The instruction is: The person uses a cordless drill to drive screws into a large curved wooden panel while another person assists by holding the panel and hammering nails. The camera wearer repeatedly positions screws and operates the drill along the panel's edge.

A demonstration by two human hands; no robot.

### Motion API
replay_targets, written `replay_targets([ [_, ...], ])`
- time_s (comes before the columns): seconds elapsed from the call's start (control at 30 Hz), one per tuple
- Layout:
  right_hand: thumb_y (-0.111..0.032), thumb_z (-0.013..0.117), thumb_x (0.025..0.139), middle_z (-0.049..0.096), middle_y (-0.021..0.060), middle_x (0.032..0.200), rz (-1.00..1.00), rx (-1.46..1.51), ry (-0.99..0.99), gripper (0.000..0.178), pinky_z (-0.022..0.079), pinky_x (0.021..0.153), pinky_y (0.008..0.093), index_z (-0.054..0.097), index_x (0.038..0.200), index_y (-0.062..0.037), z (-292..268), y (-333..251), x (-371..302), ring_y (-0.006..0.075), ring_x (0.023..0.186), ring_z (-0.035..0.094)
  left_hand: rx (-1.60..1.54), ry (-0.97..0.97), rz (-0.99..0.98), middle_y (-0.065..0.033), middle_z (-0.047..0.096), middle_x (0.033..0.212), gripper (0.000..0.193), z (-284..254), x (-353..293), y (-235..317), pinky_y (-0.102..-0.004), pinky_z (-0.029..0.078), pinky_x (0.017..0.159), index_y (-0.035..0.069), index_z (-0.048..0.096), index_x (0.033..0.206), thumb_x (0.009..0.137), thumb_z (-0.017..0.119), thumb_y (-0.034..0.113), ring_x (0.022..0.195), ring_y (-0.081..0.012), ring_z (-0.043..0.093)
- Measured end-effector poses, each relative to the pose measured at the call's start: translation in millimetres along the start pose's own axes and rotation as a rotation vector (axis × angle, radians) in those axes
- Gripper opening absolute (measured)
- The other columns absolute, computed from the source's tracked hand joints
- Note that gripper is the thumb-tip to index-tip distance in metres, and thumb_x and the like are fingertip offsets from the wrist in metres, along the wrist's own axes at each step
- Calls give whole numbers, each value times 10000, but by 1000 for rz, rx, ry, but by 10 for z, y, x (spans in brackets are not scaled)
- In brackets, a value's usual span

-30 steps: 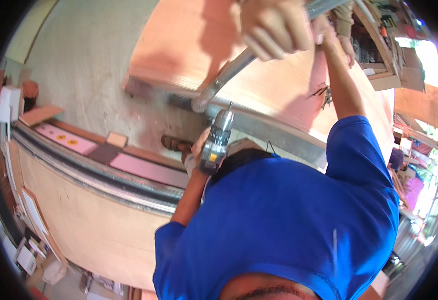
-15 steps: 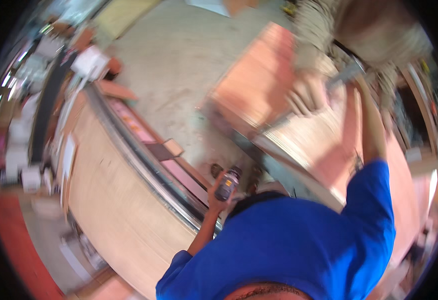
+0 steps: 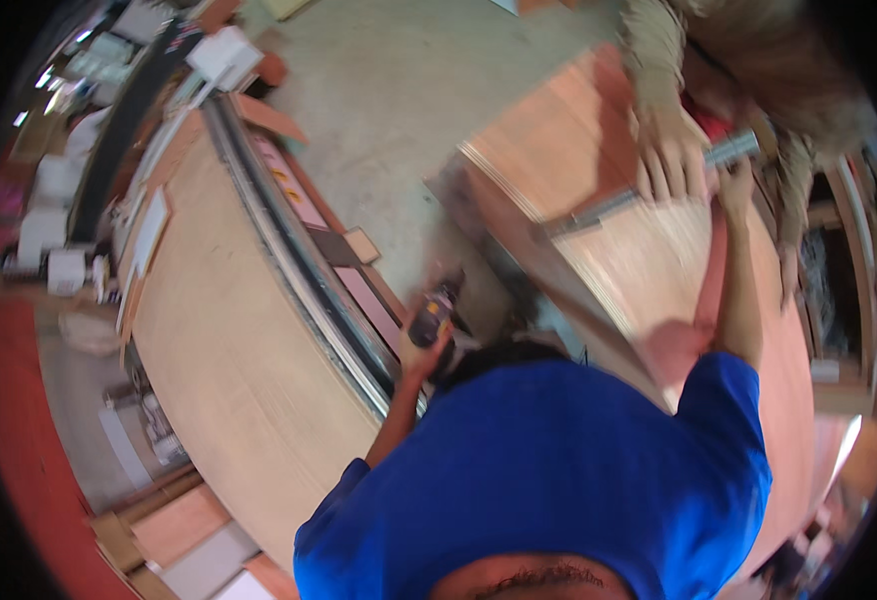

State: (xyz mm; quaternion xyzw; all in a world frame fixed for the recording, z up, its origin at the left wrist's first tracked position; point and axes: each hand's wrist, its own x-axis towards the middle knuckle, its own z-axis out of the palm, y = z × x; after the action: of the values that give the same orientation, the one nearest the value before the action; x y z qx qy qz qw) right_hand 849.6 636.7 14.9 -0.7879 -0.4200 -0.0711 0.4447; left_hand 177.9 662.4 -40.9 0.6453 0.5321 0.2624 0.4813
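My left hand (image 3: 422,352) is closed around the grip of a dark cordless drill (image 3: 431,320) with yellow marks, held low beside the wooden panels. My right arm reaches forward over the wood, and my right hand (image 3: 736,190) is closed at the near side of a grey metal bar (image 3: 729,150). The bar lies across the top of a light wooden panel (image 3: 649,265). Another person's hand (image 3: 671,155), below a beige sleeve, presses with spread fingers on the bar beside mine. That hand partly covers the bar.
A large curved wooden panel (image 3: 239,330) with a dark metal edge strip stands to my left. Beyond it are a white box (image 3: 224,58), stacked materials and a red surface (image 3: 19,400). The other person leans in from the far right. Wood offcuts (image 3: 181,525) lie at the lower left.
The view has turned a little, so the wood and drill sit differently in it. The drill stays in my left hand. The other person's hand and mine remain at the metal bar.
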Motion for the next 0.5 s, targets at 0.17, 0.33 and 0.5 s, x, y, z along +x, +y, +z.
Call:
replay_targets([
  [0.17, -343, 715, 915, 662, 166, 1011, 219, -191, -231, 354, 491, 860, 409, 688, 1068, -25, -1290, -892, -1151, 291, 989, 626, -74, -56, 114, -128, 690, 1112, 596, -7, 308, 212, -332, 516, 905, -36, 574, 1312, 812, 830, 162, 996, -195, 655],
  [0.33, -402, 753, 889, 658, 160, 985, 568, -559, -242, 445, 498, 873, 419, 660, 1131, -40, -1776, -1450, -2573, 293, 1018, 617, -71, -243, 79, -143, 686, 1175, 653, -203, 807, 16, -323, 509, 930, -16, 531, 1379, 811, 820, 127, 1057, -182, 653],
  [0.5, -411, 735, 909, 654, 163, 956, 591, -618, 131, 372, 502, 835, 410, 710, 1032, -62, -1602, -1432, -2968, 288, 944, 634, -22, -411, 197, -172, 687, 1206, 678, -363, 1317, -128, -330, 510, 940, 50, 510, 1431, 812, 785, 86, 1092, -198, 665],
])
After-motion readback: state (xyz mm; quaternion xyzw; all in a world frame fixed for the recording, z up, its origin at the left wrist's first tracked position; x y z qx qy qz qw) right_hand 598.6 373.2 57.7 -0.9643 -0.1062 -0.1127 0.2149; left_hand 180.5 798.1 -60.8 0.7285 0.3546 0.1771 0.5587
